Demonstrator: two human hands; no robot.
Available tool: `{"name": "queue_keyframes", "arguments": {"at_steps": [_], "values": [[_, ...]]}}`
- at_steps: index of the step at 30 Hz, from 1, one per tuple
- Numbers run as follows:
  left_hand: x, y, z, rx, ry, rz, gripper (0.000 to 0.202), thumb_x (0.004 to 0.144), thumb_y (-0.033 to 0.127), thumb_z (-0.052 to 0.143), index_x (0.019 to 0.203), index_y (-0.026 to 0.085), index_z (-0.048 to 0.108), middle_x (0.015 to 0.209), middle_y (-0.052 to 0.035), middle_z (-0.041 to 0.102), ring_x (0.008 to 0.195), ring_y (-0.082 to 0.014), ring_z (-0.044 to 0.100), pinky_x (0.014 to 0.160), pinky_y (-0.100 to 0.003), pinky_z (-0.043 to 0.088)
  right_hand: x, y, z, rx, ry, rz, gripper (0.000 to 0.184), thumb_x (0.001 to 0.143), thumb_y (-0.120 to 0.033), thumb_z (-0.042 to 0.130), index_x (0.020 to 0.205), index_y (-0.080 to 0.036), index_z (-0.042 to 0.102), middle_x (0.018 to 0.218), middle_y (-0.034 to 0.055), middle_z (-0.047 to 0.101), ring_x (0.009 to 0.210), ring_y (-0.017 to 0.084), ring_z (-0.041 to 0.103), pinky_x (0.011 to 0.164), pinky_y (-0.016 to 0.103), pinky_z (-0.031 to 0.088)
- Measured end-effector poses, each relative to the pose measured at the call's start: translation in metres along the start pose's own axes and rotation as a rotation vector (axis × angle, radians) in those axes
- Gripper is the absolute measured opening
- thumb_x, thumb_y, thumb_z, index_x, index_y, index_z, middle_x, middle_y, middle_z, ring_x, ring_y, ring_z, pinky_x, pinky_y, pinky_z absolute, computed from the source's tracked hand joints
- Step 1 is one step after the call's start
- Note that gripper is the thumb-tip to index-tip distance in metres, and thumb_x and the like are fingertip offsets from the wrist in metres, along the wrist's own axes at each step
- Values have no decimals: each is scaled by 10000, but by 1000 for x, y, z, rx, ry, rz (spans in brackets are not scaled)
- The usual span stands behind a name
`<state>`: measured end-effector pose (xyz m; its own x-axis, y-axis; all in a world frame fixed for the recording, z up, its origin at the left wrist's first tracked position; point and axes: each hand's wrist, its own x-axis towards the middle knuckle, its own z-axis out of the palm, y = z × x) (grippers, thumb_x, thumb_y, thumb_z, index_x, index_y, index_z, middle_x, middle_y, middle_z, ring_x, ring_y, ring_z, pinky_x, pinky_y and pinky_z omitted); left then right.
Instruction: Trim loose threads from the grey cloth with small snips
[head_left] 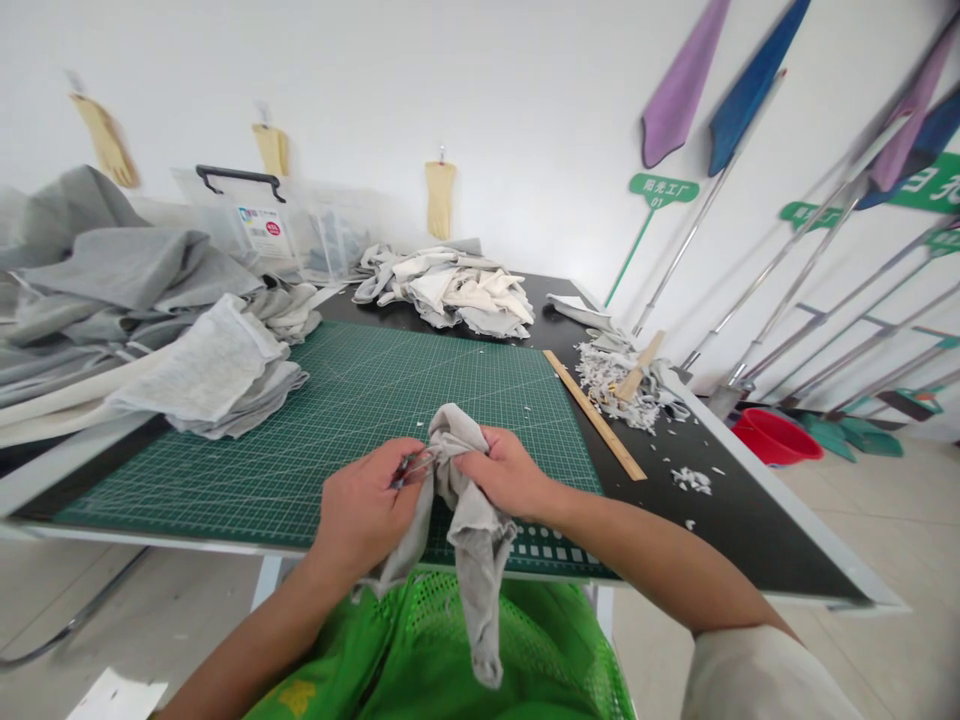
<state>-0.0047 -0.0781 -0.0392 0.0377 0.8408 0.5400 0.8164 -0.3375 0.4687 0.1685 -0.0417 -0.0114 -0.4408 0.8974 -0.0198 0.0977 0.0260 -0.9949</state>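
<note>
My right hand (507, 470) pinches the bunched top of a grey cloth piece (474, 530) that hangs down over the table's front edge toward a green mesh bag (442, 650). My left hand (364, 505) is closed around small metal snips (415, 467), their tip against the cloth's left edge. Both hands hover over the near edge of the green cutting mat (300, 430).
Folded grey fabric (202, 375) and a larger grey heap lie at the left. A pile of grey and cream pieces (450, 285) sits at the back. A wooden ruler (594, 413) and cloth scraps (615, 375) lie right of the mat. A red basin (776, 437) and mop poles stand by the wall.
</note>
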Motion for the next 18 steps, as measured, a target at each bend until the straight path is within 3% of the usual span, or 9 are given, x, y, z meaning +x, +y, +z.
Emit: {"name": "queue_keyframes", "arguments": {"at_steps": [3, 8, 14, 18], "values": [[-6, 5, 2, -30, 122, 60, 130, 798, 284, 554, 886, 202, 604, 718, 19, 656, 588, -120, 568, 600, -227, 410, 0, -1, -1, 16, 43, -4, 71, 694, -205, 499, 648, -168, 460, 535, -66, 418, 446, 54, 362, 399, 165, 295], [-9, 8, 2, -96, 24, 248, 80, 790, 271, 581, 830, 206, 604, 723, 16, 651, 648, -129, 579, 629, -236, 408, -1, 1, -1, 96, 27, -30, 69, 698, -216, 511, 674, -153, 493, 570, -53, 447, 484, 59, 392, 443, 171, 339], [-9, 3, 3, -48, -62, 160, 268, 767, 324, 585, 1006, 204, 576, 877, -6, 671, 753, -164, 610, 681, -262, 431, 0, 3, -3, 198, -12, -37, 90, 666, -232, 543, 668, -154, 497, 565, -53, 462, 472, 59, 394, 440, 174, 334], [-9, 3, 2, -120, -131, 142, 237, 760, 235, 558, 993, 199, 585, 850, -5, 647, 743, -157, 581, 681, -260, 414, -2, 1, -3, 256, -76, 6, 133, 639, -269, 563, 675, -155, 504, 562, -47, 475, 466, 65, 406, 433, 181, 337]]}}
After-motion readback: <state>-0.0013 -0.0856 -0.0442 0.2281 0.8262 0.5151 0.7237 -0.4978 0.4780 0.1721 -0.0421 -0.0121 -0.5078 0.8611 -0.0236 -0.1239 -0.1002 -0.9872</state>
